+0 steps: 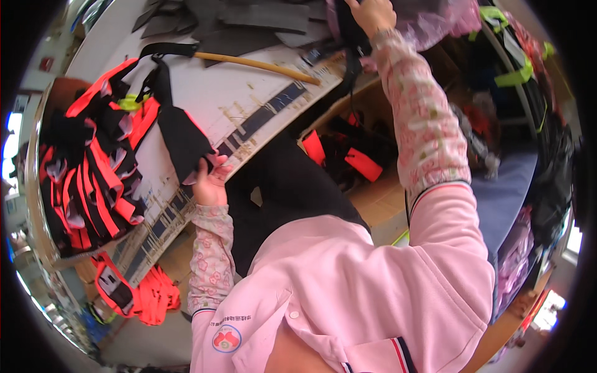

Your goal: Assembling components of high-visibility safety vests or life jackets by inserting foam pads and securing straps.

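My left hand [212,181] pinches the lower end of a black fabric piece with a coral edge [180,138] at the front edge of the worktable. A black strap runs from its far end across the table. My right hand [374,15] is stretched out at the top of the view, over dark material beside a pinkish clear plastic bag [435,23]. The picture's edge cuts off its fingers, so their grip is hidden. To the left of my left hand lies a thick pile of coral and black fabric pieces [92,180].
A wooden stick [256,64] lies across the white worktable [205,93], with dark grey flat sheets [264,18] behind it. Below the table edge, a cardboard box [388,202] holds coral and black pieces. More coral pieces [155,295] hang at lower left.
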Demonstrator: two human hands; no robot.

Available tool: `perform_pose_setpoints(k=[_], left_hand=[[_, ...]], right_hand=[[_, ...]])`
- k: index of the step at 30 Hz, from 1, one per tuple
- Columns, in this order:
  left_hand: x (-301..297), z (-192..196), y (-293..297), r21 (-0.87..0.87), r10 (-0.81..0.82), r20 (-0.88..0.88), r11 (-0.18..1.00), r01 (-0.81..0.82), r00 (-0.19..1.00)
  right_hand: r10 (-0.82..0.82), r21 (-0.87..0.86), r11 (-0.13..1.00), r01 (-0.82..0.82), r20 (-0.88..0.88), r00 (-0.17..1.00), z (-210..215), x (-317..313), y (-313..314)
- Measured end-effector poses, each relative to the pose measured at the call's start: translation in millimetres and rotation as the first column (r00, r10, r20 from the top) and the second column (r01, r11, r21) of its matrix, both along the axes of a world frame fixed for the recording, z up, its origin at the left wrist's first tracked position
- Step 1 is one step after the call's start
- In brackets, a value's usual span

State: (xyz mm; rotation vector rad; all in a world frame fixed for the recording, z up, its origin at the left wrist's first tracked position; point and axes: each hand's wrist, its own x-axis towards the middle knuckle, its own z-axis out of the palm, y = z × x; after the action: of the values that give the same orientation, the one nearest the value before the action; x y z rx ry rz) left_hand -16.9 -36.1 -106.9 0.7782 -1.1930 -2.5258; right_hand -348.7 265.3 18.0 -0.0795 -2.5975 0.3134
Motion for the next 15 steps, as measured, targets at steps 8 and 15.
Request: perform_pose_setpoints(k=[8,15], left_hand=[[-21,-13,-20,-0.052,-0.140,0.138,0.988,0.149,0.980],[-14,-13,-29,-0.088,-0.176,0.173,0.977,0.193,0.969]], right_hand=[[0.032,-0.134,0.991,0.000,0.244,0.969,-41,-53,45],[0.180,-0.311,0.935,-0.169,0.004,0.984,-14,-25,83]])
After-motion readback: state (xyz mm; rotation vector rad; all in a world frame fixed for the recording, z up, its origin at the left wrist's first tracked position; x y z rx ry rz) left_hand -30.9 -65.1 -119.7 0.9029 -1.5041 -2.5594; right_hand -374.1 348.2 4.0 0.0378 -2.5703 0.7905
